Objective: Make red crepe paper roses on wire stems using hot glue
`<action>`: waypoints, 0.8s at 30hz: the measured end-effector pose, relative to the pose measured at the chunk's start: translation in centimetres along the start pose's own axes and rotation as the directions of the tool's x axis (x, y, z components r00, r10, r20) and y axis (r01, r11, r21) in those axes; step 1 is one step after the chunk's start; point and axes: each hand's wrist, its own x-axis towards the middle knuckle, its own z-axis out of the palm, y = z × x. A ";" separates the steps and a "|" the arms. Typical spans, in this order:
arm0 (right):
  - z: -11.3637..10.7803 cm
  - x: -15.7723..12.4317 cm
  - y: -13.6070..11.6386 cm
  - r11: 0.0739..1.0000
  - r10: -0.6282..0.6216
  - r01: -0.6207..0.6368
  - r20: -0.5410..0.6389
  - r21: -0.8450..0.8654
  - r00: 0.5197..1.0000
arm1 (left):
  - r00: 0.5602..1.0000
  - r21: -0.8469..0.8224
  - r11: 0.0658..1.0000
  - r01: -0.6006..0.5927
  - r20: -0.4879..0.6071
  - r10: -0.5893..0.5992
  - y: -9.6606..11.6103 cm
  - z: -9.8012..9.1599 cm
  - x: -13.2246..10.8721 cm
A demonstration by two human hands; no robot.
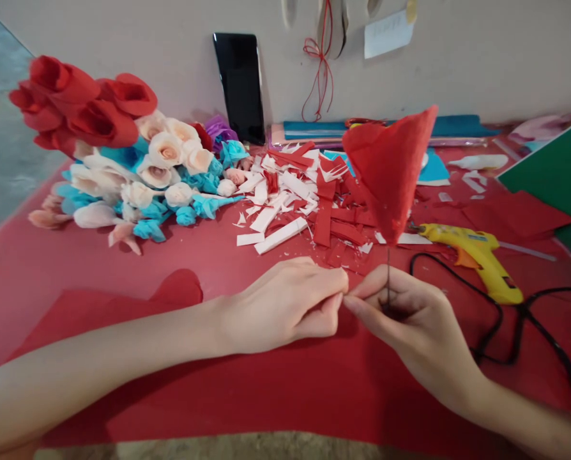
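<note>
My right grip (422, 322) holds the red flower (391, 172) upright, wide end up; left grip (283, 303) pressed together. Red bench (266, 396), grey wall (146, 38).

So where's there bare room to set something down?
Bare red tabletop shows between the flowers and the left hand. A red stretch in front of the hands lies open too, sheet or tabletop unclear. Crowded: behind the hands, paper scraps; beyond the right hand, the glue gun.

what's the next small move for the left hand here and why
Probably lift the left hand to steady the red paper cone at its narrow lower end: the cone sits atop the thin stem in the right hand, and no fingers touch the cone itself.
</note>
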 end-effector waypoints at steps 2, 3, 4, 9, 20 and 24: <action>-0.1 0.0 0.0 0.999 -0.007 0.007 -0.003 0.031 1.000 | 0.999 -0.031 0.999 0.036 -0.013 -0.037 -0.1 0.0 0.0; -0.1 -0.1 0.0 0.999 -0.009 0.009 -0.001 0.049 1.000 | 0.998 -0.053 0.997 0.057 -0.013 -0.058 -0.1 -0.2 0.0; -0.2 -0.1 0.0 0.998 -0.006 0.006 0.001 0.063 1.000 | 0.997 -0.079 0.994 0.076 -0.008 -0.077 -0.1 -0.3 0.0; -0.2 0.0 0.1 0.998 0.003 -0.003 0.008 0.056 1.000 | 0.997 -0.155 0.987 0.037 0.066 -0.027 0.3 -0.9 0.1; 0.2 0.1 0.2 0.999 -0.002 0.003 0.024 -0.045 1.000 | 0.998 -0.111 0.992 0.067 -0.009 -0.068 -0.3 0.0 0.1; 0.0 -0.1 -0.2 1.000 -0.008 0.008 0.006 0.011 1.000 | 0.992 -0.213 0.971 0.112 -0.028 -0.121 -0.4 -0.3 0.2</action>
